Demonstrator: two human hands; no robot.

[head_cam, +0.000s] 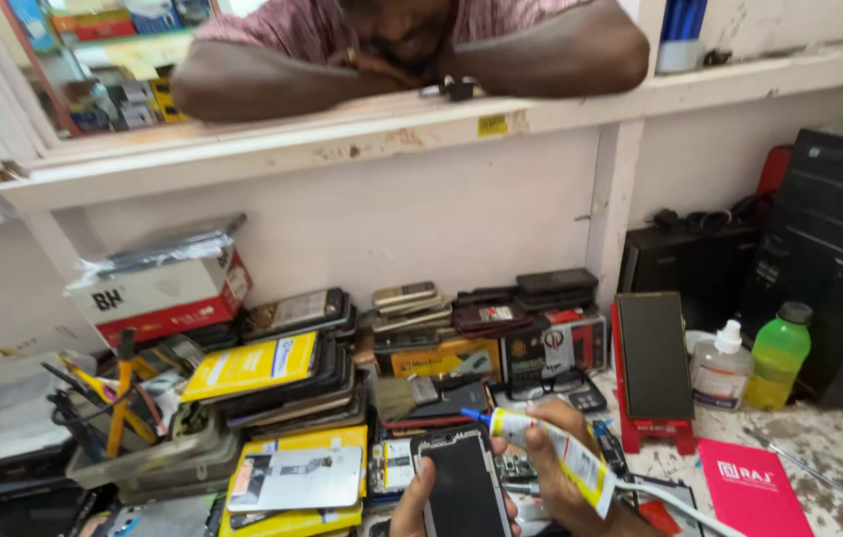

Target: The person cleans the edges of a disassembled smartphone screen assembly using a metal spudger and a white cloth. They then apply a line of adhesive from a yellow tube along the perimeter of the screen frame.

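Many stacked phones [292, 383] behind glue tube [551, 449]

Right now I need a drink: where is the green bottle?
Head view, far right: the green bottle stands beside the clear pump bottle, against the black box.

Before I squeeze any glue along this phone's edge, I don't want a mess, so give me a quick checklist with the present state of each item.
1. Phone steadied by the left hand: ok, fingers grip its lower left edge.
2. Glue tube held in the right hand: ok.
3. Blue nozzle at the phone's top right corner: ok, close above it; contact cannot tell.
4. Nozzle open: cannot tell.
5. Dark phone face free of glue: ok, no smears visible.
6. Room around the phone: not ok, stacked phones and yellow boxes crowd it.
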